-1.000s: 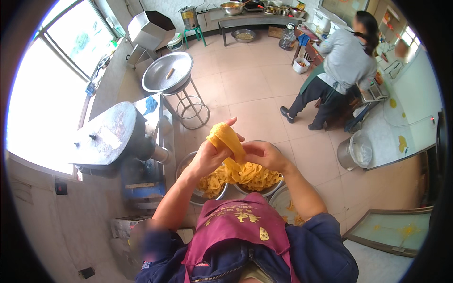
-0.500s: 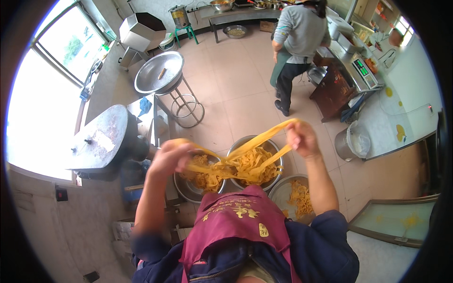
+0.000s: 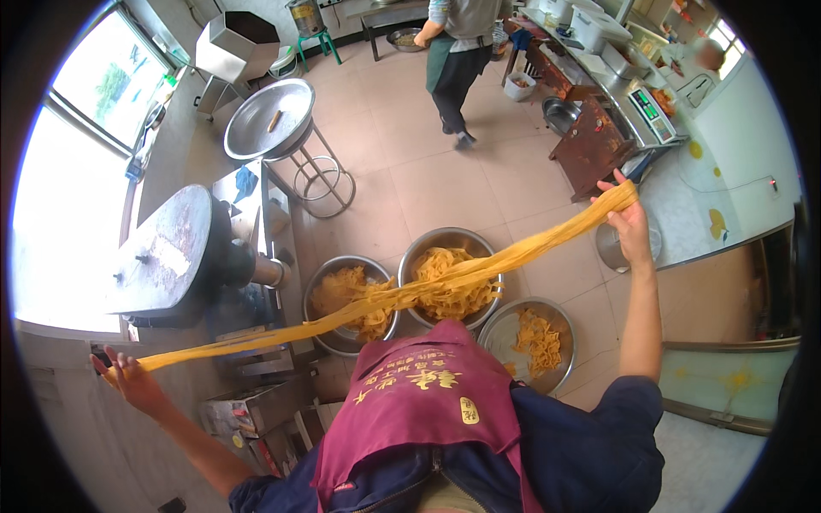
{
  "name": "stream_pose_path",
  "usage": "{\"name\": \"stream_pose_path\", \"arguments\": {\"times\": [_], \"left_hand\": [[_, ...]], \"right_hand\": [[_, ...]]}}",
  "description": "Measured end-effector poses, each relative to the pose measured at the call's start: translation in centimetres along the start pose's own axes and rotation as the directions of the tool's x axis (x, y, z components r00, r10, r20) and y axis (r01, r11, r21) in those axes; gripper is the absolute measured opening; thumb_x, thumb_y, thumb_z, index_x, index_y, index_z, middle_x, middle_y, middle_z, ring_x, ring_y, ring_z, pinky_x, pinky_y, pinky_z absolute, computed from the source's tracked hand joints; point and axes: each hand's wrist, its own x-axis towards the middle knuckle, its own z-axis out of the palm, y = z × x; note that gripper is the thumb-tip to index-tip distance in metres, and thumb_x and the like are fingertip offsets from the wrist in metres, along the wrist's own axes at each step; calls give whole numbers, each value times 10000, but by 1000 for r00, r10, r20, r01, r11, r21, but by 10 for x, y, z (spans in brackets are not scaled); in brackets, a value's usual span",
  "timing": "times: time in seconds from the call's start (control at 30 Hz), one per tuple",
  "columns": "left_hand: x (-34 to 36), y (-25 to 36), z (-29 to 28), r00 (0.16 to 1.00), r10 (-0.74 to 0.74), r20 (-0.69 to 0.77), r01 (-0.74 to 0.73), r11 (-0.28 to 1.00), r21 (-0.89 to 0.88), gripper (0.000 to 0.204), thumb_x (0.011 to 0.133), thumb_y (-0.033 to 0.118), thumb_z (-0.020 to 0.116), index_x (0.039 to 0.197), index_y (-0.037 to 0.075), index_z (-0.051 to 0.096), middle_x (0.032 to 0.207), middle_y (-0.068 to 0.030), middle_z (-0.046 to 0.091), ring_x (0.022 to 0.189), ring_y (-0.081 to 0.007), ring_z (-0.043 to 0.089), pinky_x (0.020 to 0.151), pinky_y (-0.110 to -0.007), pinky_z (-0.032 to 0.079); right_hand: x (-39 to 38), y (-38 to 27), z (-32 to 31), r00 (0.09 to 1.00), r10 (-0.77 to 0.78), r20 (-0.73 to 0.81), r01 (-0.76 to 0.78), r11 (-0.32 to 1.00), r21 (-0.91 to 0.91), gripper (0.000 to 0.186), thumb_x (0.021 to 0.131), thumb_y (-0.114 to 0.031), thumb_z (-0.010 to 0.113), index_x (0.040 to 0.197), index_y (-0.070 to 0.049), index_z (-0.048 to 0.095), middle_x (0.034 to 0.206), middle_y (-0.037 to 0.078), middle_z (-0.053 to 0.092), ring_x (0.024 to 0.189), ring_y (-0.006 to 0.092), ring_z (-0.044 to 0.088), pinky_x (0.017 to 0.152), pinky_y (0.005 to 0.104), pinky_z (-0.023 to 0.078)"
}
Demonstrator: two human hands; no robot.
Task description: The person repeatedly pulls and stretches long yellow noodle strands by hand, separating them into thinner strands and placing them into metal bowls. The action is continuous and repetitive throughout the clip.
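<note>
A long bundle of yellow, noodle-like strands (image 3: pixel 470 275) stretches slantwise across me, pulled nearly straight between my two hands. Its left end is in my left hand (image 3: pixel 135 382), far out to the left and low. My right hand (image 3: pixel 631 224) grips the higher end, which loops over its fingers at the right. Under the bundle stand two steel basins, the left one (image 3: pixel 346 349) and the middle one (image 3: pixel 410 318), both with heaped yellow strips. Nearer on the right, a third basin (image 3: pixel 560 380) holds a smaller pile of short strips (image 3: pixel 540 342).
At left stands a grey machine (image 3: pixel 175 248) with a flat top. Beyond it, a wide steel bowl (image 3: pixel 272 120) on a stand holds a brown stick. A co-worker (image 3: pixel 462 60) is on the far floor. A bench with a scale (image 3: pixel 652 115) runs along the right.
My hands have swung wide apart, left hand down and left, right hand up and right, drawing the sagging strands out into one long bundle. The co-worker has moved left.
</note>
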Motion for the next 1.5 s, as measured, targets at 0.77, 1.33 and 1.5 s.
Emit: {"name": "stream_pose_path", "arguments": {"times": [0.77, 1.33, 1.5], "left_hand": [[-67, 12, 411, 549, -275, 789, 411, 911, 32, 485, 927, -10, 629, 1397, -10, 508, 954, -67, 669, 833, -142, 669, 688, -266, 565], [-204, 30, 548, 422, -42, 906, 158, 987, -28, 458, 883, 84, 756, 1247, 41, 481, 954, -129, 676, 830, -218, 682, 712, -353, 554], [-197, 34, 542, 461, -32, 887, 85, 996, -8, 388, 906, 57, 712, 1234, 28, 507, 969, -132, 681, 827, -212, 694, 689, -347, 560]], "right_hand": [[23, -134, 152, 897, -53, 439, 52, 999, 15, 917, 876, 137, 577, 1646, -100, 138, 1432, 153, 529, 1217, 238, 642, 1059, 390, 521], [13, -193, 223, 881, -139, 451, 182, 982, -53, 904, 899, 165, 533, 1647, -125, 116, 1455, 135, 494, 1275, 204, 592, 1091, 367, 497], [9, -197, 232, 887, -176, 426, 261, 954, -150, 841, 918, 147, 521, 1636, -95, 158, 1432, 134, 524, 1223, 194, 622, 1068, 351, 509]]}}
